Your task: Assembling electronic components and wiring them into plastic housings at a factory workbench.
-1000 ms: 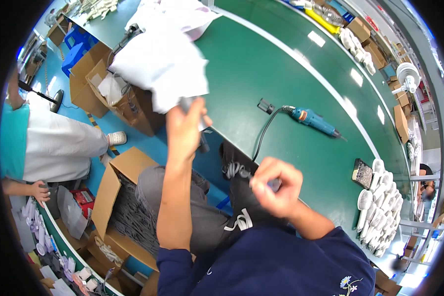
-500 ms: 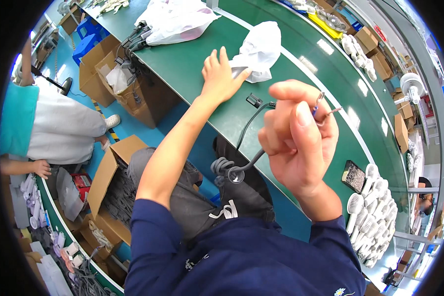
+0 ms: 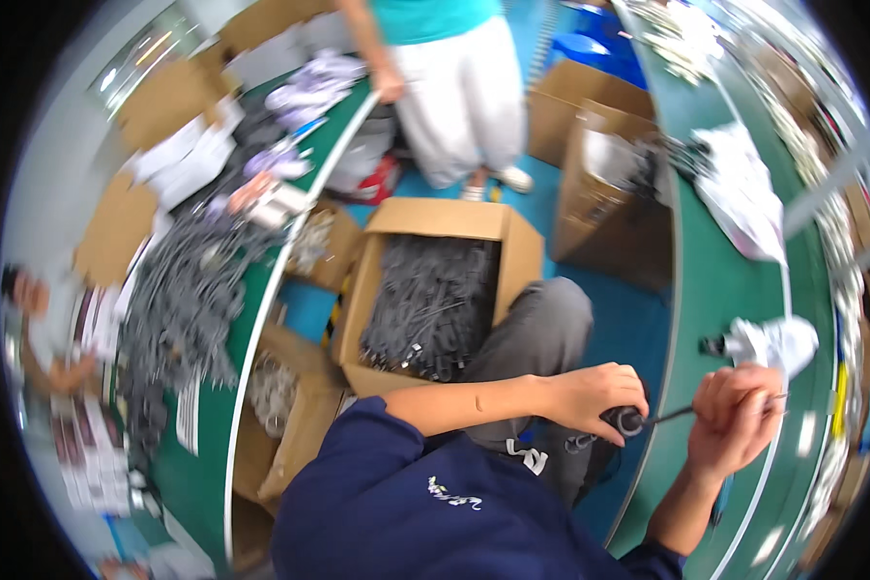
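Workroom with green benches. A dark cord runs from the left hand, gripping its black end, to the right hand, closed on it over one bench. Handling this cord seems the step; the next move likely calls for a steady grip. Beyond the right hand, a white bag; left of both, a box of cords.

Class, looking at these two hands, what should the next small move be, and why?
Probably a gentle pull on the dark cord with the right hand, while the left hand steadies the dark round-ended part. The cord appears to run from the part's end into the right hand, and the left hand already grips the part.
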`<state>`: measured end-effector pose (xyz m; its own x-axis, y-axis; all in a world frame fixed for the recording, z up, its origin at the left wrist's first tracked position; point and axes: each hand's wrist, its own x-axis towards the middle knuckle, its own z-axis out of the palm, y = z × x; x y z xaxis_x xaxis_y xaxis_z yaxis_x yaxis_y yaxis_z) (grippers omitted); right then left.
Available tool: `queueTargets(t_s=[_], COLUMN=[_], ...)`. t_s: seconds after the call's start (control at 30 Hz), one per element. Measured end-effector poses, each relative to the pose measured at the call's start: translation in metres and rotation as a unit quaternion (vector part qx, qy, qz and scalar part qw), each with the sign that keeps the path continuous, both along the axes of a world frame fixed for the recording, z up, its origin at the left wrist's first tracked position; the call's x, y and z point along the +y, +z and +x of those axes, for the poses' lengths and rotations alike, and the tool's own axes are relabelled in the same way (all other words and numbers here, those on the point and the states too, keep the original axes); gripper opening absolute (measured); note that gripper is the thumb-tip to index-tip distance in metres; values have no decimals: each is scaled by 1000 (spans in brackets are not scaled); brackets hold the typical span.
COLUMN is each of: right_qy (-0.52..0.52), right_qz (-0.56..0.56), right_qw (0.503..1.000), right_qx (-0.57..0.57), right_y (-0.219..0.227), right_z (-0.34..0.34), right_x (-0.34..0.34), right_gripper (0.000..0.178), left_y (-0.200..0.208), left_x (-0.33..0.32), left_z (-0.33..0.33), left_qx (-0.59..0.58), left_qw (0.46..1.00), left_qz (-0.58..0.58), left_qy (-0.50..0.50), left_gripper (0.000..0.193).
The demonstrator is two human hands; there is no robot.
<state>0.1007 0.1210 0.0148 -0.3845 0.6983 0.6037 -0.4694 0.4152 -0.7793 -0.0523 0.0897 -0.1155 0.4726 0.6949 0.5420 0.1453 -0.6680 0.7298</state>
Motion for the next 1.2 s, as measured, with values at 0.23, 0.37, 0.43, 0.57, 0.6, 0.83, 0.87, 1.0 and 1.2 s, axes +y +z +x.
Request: queueTargets(t_s=[0.23, 0.37, 0.43, 0.57, 0.6, 0.83, 0.87, 1.0, 1.2], right_qy=[13, -42, -4, 90, 135, 132, 155, 182, 183], right_qz=[161, 335, 338, 170, 144, 118, 6, 139, 84], right_qw=[959, 908, 918, 981, 980, 980, 973, 973, 963], right_qx=[-233, -248, -209, 17, 2, 97, 172, -11, -176], right_y=[-21, -15, -17, 25, 41, 89, 102, 58, -41], right_z=[-27, -50, -58, -106, -113, -189, -196, -210, -194], right_x=[-33, -46, -47, -75, -84, -82, -73, -69, -71], right_gripper=[28, 32, 38, 39, 39, 27, 27, 26, 8], left_y=[58, 53, 58, 101, 112, 186, 194, 235, 284], left_x=[-63, -91, -108, -164, -179, -306, -328, -400, -431], left_z=[-4, 8, 9, -17, -32, -115, -117, -170, -398], left_qx=[-497, -553, -525, -242, -235, -170, -218, -309, -19], left_qw=[823, 791, 811, 908, 914, 923, 873, 664, 568], left_qz=[-272, -253, -208, -28, -38, -259, -291, -86, -75], left_qy=[-29, 71, 153, 341, 327, 226, 325, 675, 820], left_gripper=[74, 65, 68, 39, 30, 28, 29, 27, 23])
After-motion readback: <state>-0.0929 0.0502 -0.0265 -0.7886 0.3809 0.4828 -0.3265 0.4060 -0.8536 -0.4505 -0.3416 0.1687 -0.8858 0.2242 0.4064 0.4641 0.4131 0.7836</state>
